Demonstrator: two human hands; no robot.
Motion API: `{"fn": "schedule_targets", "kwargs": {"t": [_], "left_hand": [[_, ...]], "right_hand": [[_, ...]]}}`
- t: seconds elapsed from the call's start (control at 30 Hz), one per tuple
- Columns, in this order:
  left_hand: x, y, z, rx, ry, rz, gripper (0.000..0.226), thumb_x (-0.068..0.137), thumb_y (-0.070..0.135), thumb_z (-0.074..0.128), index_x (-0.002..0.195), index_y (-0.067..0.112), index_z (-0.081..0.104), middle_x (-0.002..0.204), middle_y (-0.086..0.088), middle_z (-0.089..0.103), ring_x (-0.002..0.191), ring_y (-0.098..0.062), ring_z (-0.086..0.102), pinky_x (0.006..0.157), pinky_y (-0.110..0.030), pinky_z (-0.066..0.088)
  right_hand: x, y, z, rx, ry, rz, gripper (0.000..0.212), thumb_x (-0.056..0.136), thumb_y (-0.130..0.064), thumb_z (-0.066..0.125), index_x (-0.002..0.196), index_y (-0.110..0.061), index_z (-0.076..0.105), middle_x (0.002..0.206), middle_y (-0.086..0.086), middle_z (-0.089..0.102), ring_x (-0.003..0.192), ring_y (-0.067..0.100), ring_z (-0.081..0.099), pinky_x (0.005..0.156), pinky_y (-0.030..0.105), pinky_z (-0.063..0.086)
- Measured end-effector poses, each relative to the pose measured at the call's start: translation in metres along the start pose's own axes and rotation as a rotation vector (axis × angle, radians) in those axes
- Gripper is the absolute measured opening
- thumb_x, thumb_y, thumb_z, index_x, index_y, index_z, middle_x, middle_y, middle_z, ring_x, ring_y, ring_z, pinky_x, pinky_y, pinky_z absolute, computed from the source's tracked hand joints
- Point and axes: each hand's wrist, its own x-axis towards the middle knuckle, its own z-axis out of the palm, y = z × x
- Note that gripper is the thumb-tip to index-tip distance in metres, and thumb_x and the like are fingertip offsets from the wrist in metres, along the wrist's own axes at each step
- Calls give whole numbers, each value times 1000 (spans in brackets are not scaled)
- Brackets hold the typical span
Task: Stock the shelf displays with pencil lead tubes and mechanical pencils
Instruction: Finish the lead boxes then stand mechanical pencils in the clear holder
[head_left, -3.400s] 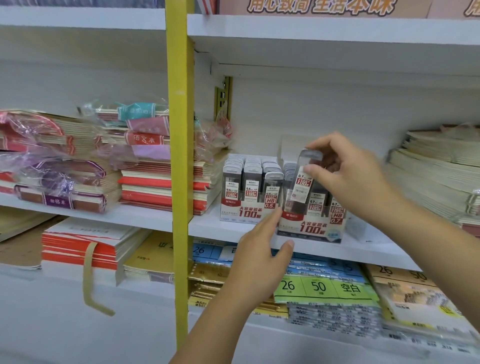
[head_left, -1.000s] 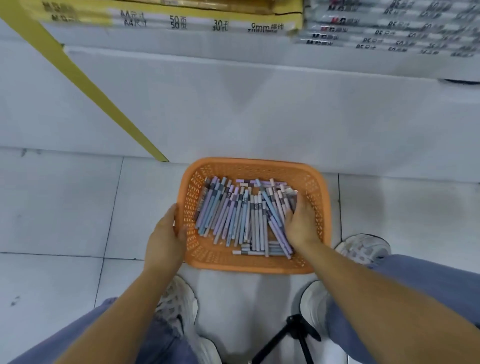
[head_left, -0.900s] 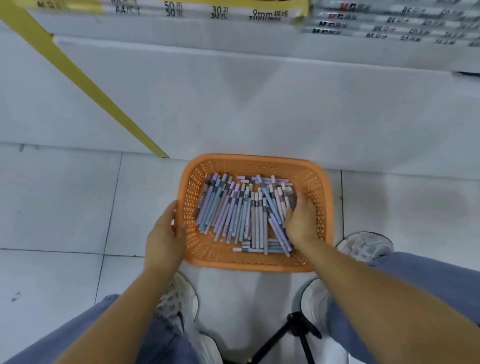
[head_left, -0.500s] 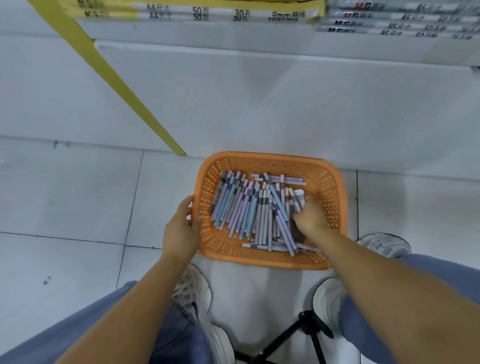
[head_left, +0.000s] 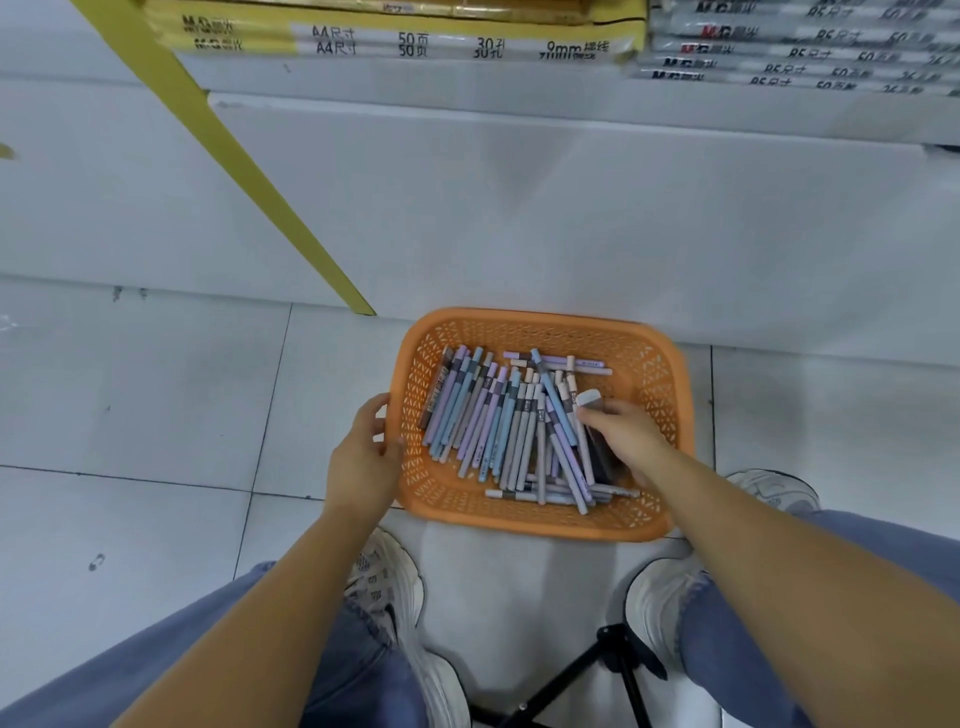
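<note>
Hands at an orange basket (head_left: 660, 364) of pencils (head_left: 498, 421)

Left hand (head_left: 363, 462) grips the rim; right hand (head_left: 621, 434) pinches a lead tube (head_left: 589, 399), its dark body mostly hidden beneath the fingers.

Even, cool, diffuse light from above leaves the pale grey tiled floor (head_left: 156, 405) bright and flat, with no hard glare and only a soft shadow between the white sneakers (head_left: 660, 613) just below the orange perforated plastic basket (head_left: 540, 325). Wide-angle distortion bends the slanted yellow shelf post (head_left: 249, 176) and stretches the forearms at the lower corners. The wrapped paper packs (head_left: 405, 39) at the top edge are smeared, their print doubled, and the right hand (head_left: 623, 436) is slightly soft.
</note>
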Motion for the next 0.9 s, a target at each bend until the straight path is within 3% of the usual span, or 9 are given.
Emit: {"fn": "schedule_targets", "kwargs": {"t": [0.03,0.1,0.17,0.27,0.33,0.4,0.6,0.8,0.9], "left_hand": [[-1,2,0,3,1,-7,40,102,32,55,141,35,45,115,8,63,81,6,60,52,-5,46],[-5,6,1,105,94,33,44,101,25,58,143,26,47,127,-1,63,101,-9,62,77,-20,54],[-9,11,4,284,236,202,45,96,15,61,140,16,51,133,-9,58,120,-22,50,97,-35,46],[-9,25,21,318,138,380,46,95,9,59,139,15,53,133,-7,56,121,-18,46,99,-31,40],[-4,36,34,233,34,325,50,96,8,56,144,15,48,138,-5,53,126,-20,47,107,-35,42],[7,47,44,185,14,235,53,95,6,53,147,14,44,141,-6,51,130,-23,46,113,-44,40],[26,61,69,244,20,10,57,97,12,51,152,13,34,149,-11,43,139,-31,39,120,-46,30],[34,54,77,305,53,-35,44,98,13,52,142,16,47,135,-8,54,125,-28,52,107,-44,42],[38,52,79,317,49,-35,45,100,8,46,143,19,47,135,-8,52,118,-28,57,102,-44,47]], "right_hand": [[-1,0,-1,-8,-7,1,26,88,-31,70,109,-16,66,109,2,66,95,18,59,82,33,46],[-1,-1,-3,-11,11,1,25,85,-20,74,107,-12,66,107,6,67,94,20,61,81,33,50],[-2,-2,-5,11,45,-1,27,82,-14,76,106,-12,63,105,6,67,89,18,62,72,31,49],[-1,-4,-11,69,114,-15,41,81,-14,77,118,-13,60,110,4,66,97,21,62,74,32,49],[1,-4,-15,65,149,-44,43,82,-14,76,122,-13,59,116,4,66,104,23,61,89,38,50],[3,-3,-17,26,156,-68,39,83,-15,75,118,-16,59,117,4,65,104,23,60,91,38,48],[6,0,-14,-31,115,-75,37,86,-18,72,121,-14,60,114,3,65,103,23,60,89,37,49],[7,6,-10,19,110,-93,27,86,-16,71,110,-19,59,96,-7,61,85,8,57,71,26,45],[8,8,-13,57,94,-94,23,86,-16,71,102,-27,58,98,-9,61,87,7,57,77,28,47]]}}
